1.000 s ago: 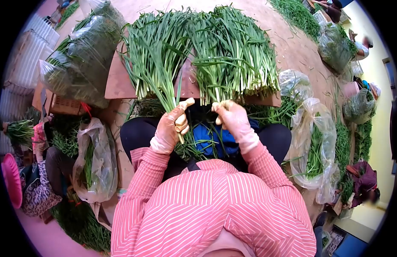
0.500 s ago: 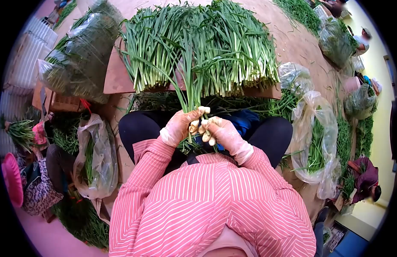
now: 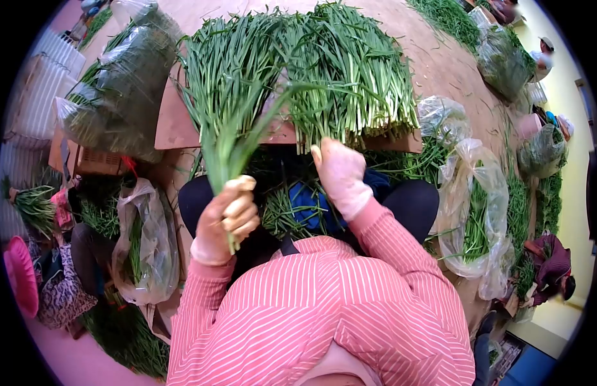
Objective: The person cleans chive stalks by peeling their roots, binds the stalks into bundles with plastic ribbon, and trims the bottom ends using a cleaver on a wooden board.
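Raised at the left of my lap, my left hand (image 3: 226,222) is closed round the pale stems of a small bunch of garlic chives (image 3: 229,151). Its long green leaves fan upward and blur with motion. My right hand (image 3: 340,177) has its fingers curled at the pale stem ends along the near edge of a big chive pile (image 3: 356,77); what they pinch is hidden. Both hands wear thin pale gloves. The pile lies in rows on a brown board (image 3: 176,122), with a gap near its middle.
Loose green leaves (image 3: 282,209) and blue cloth (image 3: 305,202) lie between my knees. Clear plastic bags of greens stand at the left (image 3: 144,244) and right (image 3: 475,212), with a large wrapped bundle (image 3: 128,77) at upper left. Other people sit at both sides.
My hands have come apart. The left has moved left and down with the chives, swinging their leaves leftward. My right hand has left the bunch and reached up to the pile's near edge.
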{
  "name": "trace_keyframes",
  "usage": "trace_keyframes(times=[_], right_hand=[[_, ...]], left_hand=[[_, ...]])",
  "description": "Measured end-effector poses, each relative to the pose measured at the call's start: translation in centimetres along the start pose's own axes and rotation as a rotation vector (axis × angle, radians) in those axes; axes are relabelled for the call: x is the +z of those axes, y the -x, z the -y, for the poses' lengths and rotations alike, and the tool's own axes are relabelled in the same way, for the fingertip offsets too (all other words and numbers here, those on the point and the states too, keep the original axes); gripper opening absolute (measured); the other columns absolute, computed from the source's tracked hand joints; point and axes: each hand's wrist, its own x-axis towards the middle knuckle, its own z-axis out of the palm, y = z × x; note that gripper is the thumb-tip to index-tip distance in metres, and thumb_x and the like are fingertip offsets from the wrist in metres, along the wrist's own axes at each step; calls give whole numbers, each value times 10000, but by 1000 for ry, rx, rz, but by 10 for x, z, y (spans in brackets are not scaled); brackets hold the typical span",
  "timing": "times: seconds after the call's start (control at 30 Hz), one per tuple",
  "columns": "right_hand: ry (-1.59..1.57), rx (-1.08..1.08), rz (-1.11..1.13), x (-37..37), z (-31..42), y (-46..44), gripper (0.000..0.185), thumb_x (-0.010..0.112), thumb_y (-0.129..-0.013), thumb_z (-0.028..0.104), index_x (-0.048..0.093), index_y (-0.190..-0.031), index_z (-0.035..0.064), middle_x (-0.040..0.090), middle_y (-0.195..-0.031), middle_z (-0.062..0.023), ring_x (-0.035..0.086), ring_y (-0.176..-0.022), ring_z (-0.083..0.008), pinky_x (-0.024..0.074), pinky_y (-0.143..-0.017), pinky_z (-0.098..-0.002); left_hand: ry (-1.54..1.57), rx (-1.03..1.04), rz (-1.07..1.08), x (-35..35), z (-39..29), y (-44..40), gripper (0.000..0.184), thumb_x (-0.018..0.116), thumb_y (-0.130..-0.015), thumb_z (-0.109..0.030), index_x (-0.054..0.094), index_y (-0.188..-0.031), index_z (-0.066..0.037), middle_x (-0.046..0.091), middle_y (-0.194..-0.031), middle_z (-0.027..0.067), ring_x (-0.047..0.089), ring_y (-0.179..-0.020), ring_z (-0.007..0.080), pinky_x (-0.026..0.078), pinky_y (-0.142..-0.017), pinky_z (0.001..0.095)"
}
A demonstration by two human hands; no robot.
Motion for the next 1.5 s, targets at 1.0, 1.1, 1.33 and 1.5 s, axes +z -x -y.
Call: trace_keyframes(times=[1.0, 1.1, 1.33, 1.5], right_hand=[[-1260, 318, 715, -3, 19, 33, 246, 609, -902, 298, 574, -868, 57, 575, -657, 10, 509, -517, -58, 381, -436, -196], [-1415, 364, 634, 14, 13, 37, 206, 570, -920, 252, 586, -842, 62, 569, -602, 6, 465, -442, -67, 355, -405, -198], [-651, 221, 897, 55, -41, 56, 434, 482, -914, 404, 662, -795, 27, 674, -719, -118, 650, -681, -272, 504, -628, -386], [-948, 340, 930, 13, -26, 45, 650, 426, -884, 641, 643, -845, 30, 656, -727, -128, 656, -713, -236, 505, -651, -356]], left_hand=[[-494, -195, -235, -24, 24, -75, 209, 630, -895, -239, 666, -958, -43, 599, -713, -19, 542, -581, 67, 418, -510, 207], [-481, -124, -233, -35, 29, -77, 301, 579, -928, -245, 624, -1111, -10, 530, -652, -47, 465, -536, 68, 378, -514, 204], [-340, -95, -263, -44, 21, -80, 291, 543, -950, -240, 613, -1097, 1, 454, -639, -64, 402, -508, 55, 336, -477, 191], [-248, -167, -174, -61, 34, -87, 254, 563, -940, -208, 647, -1067, -4, 550, -694, -38, 498, -574, 83, 426, -550, 217]])
